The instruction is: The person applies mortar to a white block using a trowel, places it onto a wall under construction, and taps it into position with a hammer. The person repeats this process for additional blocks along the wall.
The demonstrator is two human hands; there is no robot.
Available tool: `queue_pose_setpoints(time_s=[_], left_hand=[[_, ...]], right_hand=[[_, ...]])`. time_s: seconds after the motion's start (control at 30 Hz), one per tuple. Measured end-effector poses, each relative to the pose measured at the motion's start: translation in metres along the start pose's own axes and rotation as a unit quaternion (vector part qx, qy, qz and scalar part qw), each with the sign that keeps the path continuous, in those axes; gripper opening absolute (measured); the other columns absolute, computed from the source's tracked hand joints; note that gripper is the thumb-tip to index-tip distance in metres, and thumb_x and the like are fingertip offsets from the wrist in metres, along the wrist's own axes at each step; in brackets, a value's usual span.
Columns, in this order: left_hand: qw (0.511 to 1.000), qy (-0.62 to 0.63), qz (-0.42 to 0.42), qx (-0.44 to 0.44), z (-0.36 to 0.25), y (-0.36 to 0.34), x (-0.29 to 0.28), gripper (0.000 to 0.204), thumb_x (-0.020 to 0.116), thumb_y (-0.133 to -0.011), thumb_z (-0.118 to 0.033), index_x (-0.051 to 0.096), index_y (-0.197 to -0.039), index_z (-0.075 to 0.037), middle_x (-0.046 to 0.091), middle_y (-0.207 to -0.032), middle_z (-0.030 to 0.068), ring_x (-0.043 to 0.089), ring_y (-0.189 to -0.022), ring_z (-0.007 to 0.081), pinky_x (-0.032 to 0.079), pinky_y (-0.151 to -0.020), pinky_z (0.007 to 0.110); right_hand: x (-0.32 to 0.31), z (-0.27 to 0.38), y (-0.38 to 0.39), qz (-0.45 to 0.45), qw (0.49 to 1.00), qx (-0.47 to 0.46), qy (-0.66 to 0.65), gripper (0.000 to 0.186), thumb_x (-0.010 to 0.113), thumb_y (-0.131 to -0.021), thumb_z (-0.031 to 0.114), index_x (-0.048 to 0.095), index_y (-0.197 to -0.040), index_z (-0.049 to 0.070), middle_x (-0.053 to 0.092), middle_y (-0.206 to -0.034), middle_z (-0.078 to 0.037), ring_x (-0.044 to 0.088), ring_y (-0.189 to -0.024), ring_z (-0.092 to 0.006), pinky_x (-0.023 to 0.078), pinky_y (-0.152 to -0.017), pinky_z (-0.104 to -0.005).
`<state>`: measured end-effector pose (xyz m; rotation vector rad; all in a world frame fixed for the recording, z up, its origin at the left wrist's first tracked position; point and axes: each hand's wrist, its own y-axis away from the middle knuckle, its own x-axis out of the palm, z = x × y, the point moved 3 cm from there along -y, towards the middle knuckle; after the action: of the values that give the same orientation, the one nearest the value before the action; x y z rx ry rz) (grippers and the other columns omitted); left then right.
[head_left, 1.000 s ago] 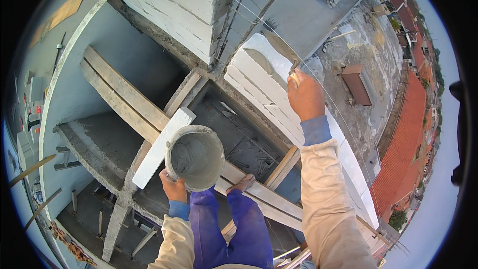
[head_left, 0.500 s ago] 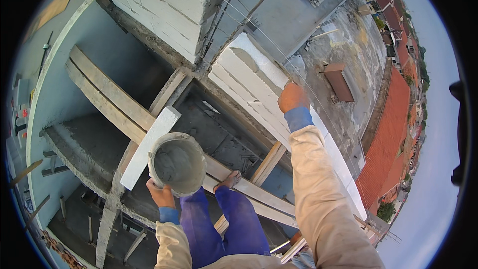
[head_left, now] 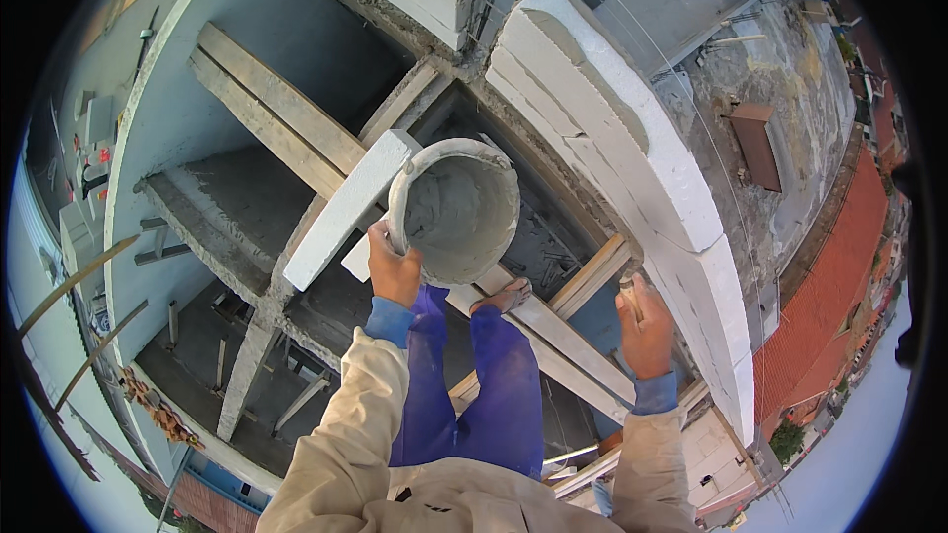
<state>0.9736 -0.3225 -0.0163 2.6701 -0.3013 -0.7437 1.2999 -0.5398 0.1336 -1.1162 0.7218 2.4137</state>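
Observation:
My left hand (head_left: 395,271) grips the near-left rim of a grey bucket (head_left: 502,205), tilted so that its inside shows wet grey mortar. My right hand (head_left: 647,333) is closed around the light-coloured handle of a tool (head_left: 630,286), apparently a trowel, whose blade I cannot make out. This hand is beside the inner face of the white block wall (head_left: 592,163), apart from its top. Along the far part of the wall's top lies a strip of grey mortar (head_left: 588,54).
A loose white block (head_left: 346,212) rests across wooden planks (head_left: 276,128) left of the bucket. My bare foot (head_left: 502,298) is on planks over an open drop. Concrete beams (head_left: 252,360) frame deep openings. Beyond the wall, a brown box-like object (head_left: 755,148) stands on a lower slab.
My right hand has left the wall top and come back toward me, lower, beside the wall. The bucket in my left hand has moved up and right in the picture as the view shifted.

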Motion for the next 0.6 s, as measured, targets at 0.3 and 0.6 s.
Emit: queue_pose_setpoints(time_s=[0.3, 0.6], left_hand=[[0.997, -0.047, 0.056, 0.037, -0.073, 0.011, 0.048, 0.049, 0.064, -0.08, -0.001, 0.049, -0.127, -0.001, 0.07, -0.104, 0.0303, 0.071, -0.099, 0.0468, 0.055, -0.088, 0.047], [0.979, 0.195, 0.049, -0.038, -0.018, 0.011, 0.014, 0.054, 0.076, -0.085, -0.01, 0.047, -0.128, 0.004, 0.063, -0.12, 0.0157, 0.064, -0.107, 0.0209, 0.052, -0.096, 0.034]], right_hand=[[0.126, 0.061, 0.012, 0.252, 0.968, -0.005, -0.007, 0.032, 0.061, -0.104, 0.024, 0.065, -0.122, -0.001, 0.068, -0.104, -0.016, 0.072, -0.083, -0.0347, 0.057, -0.069, -0.0447], [0.072, 0.015, 0.01, 0.296, 0.628, 0.343, -0.633, 0.048, 0.057, -0.108, 0.025, 0.05, -0.149, 0.0, 0.061, -0.094, -0.007, 0.053, -0.062, -0.0111, 0.044, -0.049, -0.027]])
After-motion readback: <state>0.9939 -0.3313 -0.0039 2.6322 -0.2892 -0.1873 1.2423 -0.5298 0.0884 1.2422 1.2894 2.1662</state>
